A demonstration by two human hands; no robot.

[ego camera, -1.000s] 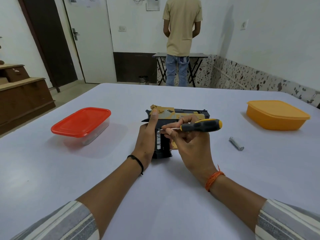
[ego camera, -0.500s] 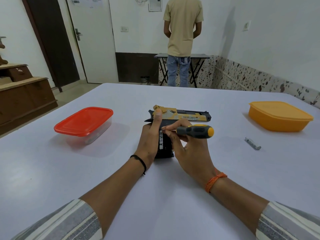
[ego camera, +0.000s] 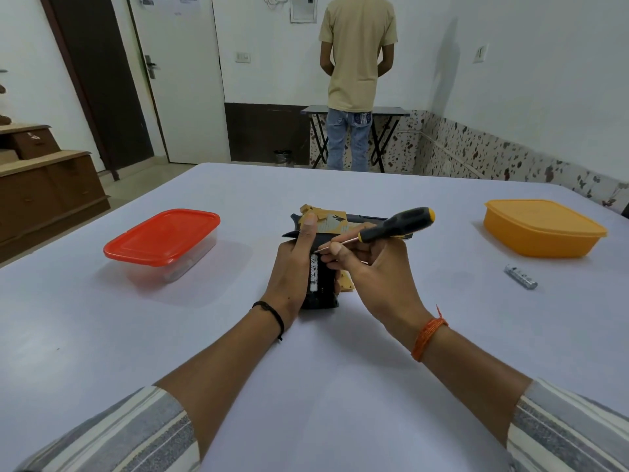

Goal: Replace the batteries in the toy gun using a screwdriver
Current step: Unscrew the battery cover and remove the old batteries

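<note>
Toy gun (ego camera: 332, 223) lies flat at frame centre on tabletop (ego camera: 340, 386), grip open w/ battery (ego camera: 313, 272) showing inside. Left hand (ego camera: 293, 267) clasps the grip, thumb up along it. Right hand (ego camera: 369, 274) pinches screwdriver (ego camera: 391, 226), tip near the compartment. Loose battery (ego camera: 520, 281) lies right of centre, below orange box (ego camera: 544, 228); red-lidded box (ego camera: 163, 241) sits left.

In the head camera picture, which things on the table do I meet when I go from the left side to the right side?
Red-lidded container → left hand → toy gun → screwdriver → loose battery → orange container.
</note>
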